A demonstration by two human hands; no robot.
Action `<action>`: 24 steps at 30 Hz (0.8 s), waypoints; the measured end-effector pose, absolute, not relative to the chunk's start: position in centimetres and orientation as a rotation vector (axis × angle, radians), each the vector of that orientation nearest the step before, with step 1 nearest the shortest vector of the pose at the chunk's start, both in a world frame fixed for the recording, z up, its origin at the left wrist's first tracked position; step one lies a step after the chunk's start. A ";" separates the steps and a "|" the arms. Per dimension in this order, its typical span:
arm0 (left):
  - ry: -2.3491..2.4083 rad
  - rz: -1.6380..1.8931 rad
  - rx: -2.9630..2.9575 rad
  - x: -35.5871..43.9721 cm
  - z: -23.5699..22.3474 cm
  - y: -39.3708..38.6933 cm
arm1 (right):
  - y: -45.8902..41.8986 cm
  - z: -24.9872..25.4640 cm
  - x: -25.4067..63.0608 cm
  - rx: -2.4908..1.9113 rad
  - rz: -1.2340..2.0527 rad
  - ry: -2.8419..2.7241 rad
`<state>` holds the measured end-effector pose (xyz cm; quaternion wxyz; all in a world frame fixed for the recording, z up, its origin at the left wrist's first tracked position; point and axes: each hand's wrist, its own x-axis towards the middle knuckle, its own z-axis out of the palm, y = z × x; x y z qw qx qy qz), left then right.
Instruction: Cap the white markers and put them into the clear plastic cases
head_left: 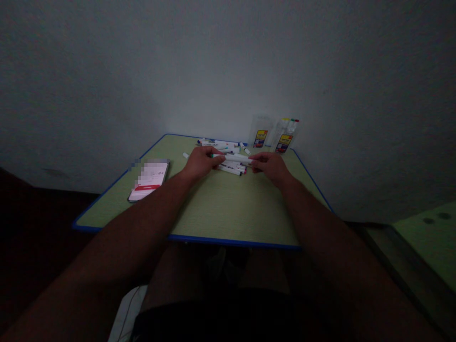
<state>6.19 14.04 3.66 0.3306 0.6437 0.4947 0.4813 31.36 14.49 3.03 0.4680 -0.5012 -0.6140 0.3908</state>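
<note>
Apparently pinching one white marker with left hand and right hand, one at each end, over loose markers on the table. Could slip from a slackened pinch, fall, and set loose markers rolling.

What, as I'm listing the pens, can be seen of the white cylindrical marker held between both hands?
The white cylindrical marker has a smooth-looking barrel, seemingly plastic. It runs side to side, nearly level, its right end slightly lower in the picture. The bare left hand and bare right hand hold opposite ends in their fingers, partly covering them. It is over the pale-green, blue-edged table; whether it touches the loose white markers is unclear.
</note>
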 end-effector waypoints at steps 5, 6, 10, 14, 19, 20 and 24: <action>1.288 1.221 1.659 6.2 3.6 14.1 | 14.5 3.2 31.6 -1.217 0.913 -1.559; 1.286 1.222 1.656 6.2 3.6 14.1 | 14.5 3.3 31.6 -1.220 0.896 -1.575; 1.292 1.244 1.629 6.3 3.5 14.1 | 14.4 3.5 31.5 -1.227 0.841 -1.604; 1.277 1.272 1.610 6.5 3.4 14.1 | 14.1 3.9 31.3 -1.233 0.817 -1.608; 1.238 1.308 1.555 6.7 3.4 14.1 | 14.2 3.8 31.3 -1.235 0.794 -1.620; 1.227 1.316 1.541 6.8 3.3 14.1 | 14.3 3.8 31.3 -1.235 0.791 -1.620; 1.190 1.335 1.507 6.8 3.2 14.4 | 14.3 3.8 31.2 -1.225 0.796 -1.624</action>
